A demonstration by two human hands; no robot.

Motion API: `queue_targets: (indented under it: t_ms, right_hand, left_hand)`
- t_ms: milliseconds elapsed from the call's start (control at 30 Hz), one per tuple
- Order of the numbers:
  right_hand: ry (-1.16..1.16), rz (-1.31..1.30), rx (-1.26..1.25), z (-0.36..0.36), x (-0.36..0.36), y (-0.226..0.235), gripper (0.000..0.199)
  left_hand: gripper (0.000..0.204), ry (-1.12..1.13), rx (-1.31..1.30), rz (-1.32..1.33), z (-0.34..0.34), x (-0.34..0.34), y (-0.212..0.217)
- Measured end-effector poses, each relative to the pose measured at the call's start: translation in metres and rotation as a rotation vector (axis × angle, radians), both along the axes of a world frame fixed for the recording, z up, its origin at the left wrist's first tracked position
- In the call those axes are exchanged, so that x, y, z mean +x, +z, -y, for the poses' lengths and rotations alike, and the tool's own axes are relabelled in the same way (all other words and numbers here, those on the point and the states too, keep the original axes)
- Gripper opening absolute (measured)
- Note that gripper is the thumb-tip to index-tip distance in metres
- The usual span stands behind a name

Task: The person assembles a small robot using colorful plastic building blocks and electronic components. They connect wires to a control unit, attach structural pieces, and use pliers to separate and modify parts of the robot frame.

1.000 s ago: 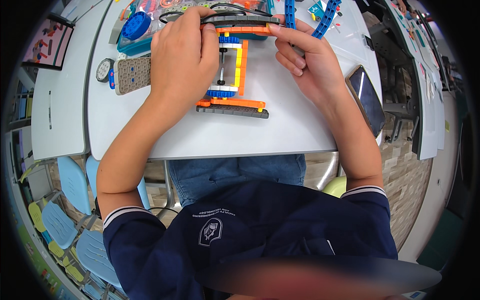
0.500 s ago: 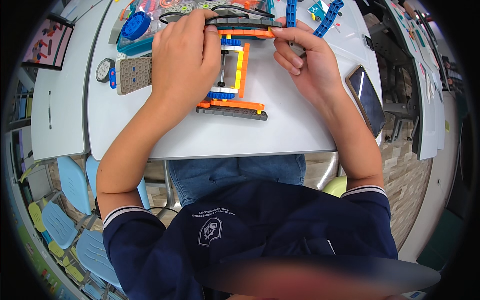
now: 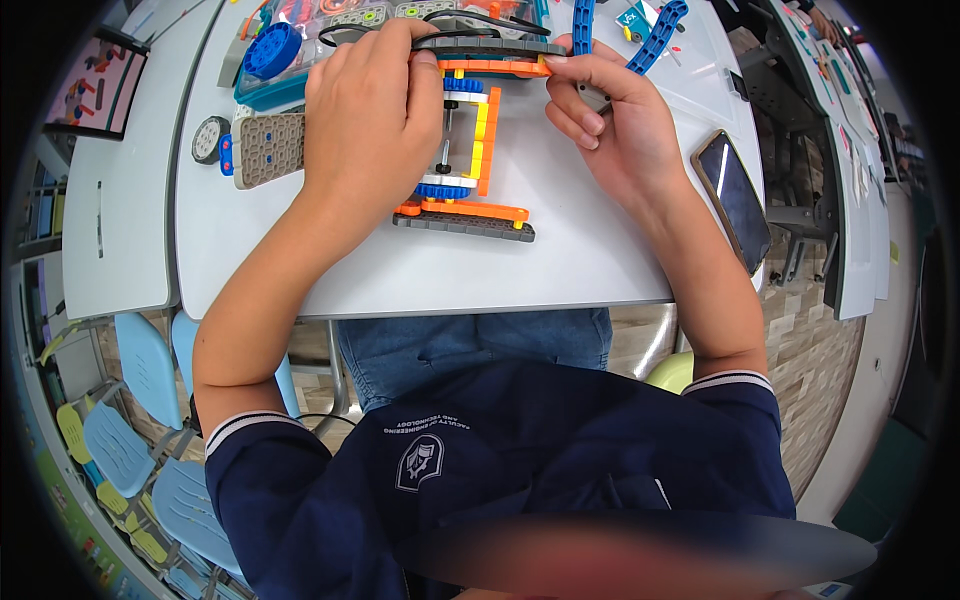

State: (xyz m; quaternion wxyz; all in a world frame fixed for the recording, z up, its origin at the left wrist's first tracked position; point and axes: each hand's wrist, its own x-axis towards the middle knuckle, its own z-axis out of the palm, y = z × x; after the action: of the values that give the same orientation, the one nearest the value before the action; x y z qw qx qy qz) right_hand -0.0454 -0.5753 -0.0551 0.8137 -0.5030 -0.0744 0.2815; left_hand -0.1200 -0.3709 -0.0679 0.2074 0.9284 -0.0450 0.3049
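On the white table lies a model built from plastic construction parts, with orange bars, a yellow beam (image 3: pixel 478 140), blue gears (image 3: pixel 444 191) and a thin metal shaft. My left hand (image 3: pixel 372 120) is wrapped over its left side, hiding much of the middle; the thumb lies by the far bars. A long dark grey beam (image 3: pixel 490 46) and an orange bar (image 3: pixel 495 68) run along the far side. My right hand (image 3: pixel 625 115) pinches their right end between thumb and forefinger, other fingers curled. At the near side, another orange bar (image 3: pixel 480 210) sits against a grey beam (image 3: pixel 465 226).
Left of the model are a grey block (image 3: pixel 268 152) with a blue piece and a wheel (image 3: pixel 209 140). Behind stands a teal parts tray (image 3: pixel 268 95) holding a blue round part (image 3: pixel 272 51). Blue curved beams (image 3: pixel 657 36) lie far right; a phone (image 3: pixel 730 195) rests at the right edge.
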Motion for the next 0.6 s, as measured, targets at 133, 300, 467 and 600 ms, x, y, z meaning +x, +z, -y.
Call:
queue_targets:
  t_ms: [133,300,467,600]
  right_hand:
    - [0.016,0.011,0.013,0.0,0.001,-0.001,0.018]
    - [0.004,0.05,0.002,-0.003,-0.001,-0.002,0.024]
    - [-0.051,0.018,0.007,-0.007,-0.008,-0.003,0.033]
    - [-0.06,-0.001,0.013,-0.01,-0.013,-0.004,0.037]
  left_hand:
    - [0.024,-0.001,-0.001,0.005,0.0,0.0,0.0]
    - [0.024,0.011,-0.046,-0.003,-0.001,0.001,-0.001]
    - [0.027,0.032,-0.021,0.009,-0.003,0.001,-0.001]
    - [0.027,0.037,-0.014,0.01,-0.003,0.001,-0.001]
